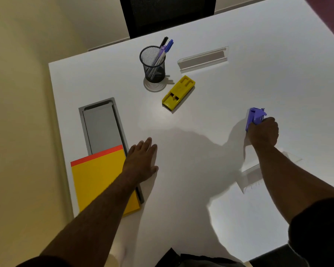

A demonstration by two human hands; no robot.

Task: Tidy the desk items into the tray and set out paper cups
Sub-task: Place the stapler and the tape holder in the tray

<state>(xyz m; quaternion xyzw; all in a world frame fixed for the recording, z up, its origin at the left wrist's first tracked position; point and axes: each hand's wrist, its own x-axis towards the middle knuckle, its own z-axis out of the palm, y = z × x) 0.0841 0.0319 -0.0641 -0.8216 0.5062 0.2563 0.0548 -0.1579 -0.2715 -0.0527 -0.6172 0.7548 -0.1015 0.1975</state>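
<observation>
My right hand (pixel 263 132) is closed around a purple stapler (pixel 255 117) at the right of the white desk (pixel 201 141). A clear plastic tray (pixel 253 174) lies just below that hand, partly hidden by my forearm. My left hand (pixel 142 159) rests flat on the desk with fingers spread, beside a yellow notepad with a red top strip (pixel 96 176). A yellow hole punch (pixel 178 92) lies near the middle. A black mesh pen cup (pixel 152 63) holding several pens stands behind it. No paper cups are in view.
A grey cable hatch (pixel 102 124) is set into the desk under the notepad's top. A clear acrylic name-plate holder (pixel 203 58) lies at the back. A black chair (pixel 168 14) stands beyond the far edge. The desk's left edge drops to the floor.
</observation>
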